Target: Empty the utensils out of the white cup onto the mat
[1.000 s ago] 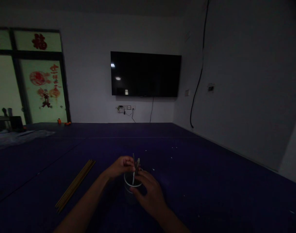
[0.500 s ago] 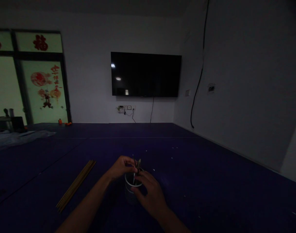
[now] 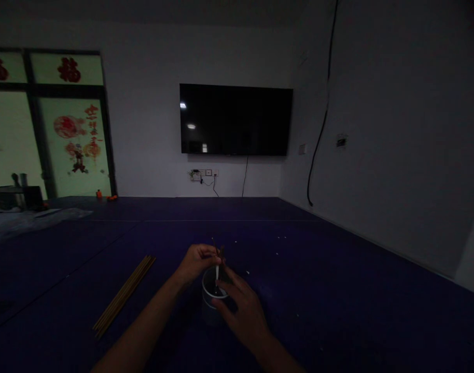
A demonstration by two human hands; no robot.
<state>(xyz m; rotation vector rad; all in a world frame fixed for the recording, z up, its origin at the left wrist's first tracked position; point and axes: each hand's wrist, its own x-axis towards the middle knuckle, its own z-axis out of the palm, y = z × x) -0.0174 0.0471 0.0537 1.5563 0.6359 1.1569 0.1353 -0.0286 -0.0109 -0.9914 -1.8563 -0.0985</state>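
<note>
Purple tabletop, grey wall, black screen; left hand tight on slim items, right hand, grip unclear.

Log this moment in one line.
left hand: pinching slim item over cup | right hand: at cup rim | cup: upright on table | sticks: lying left of cup
</note>
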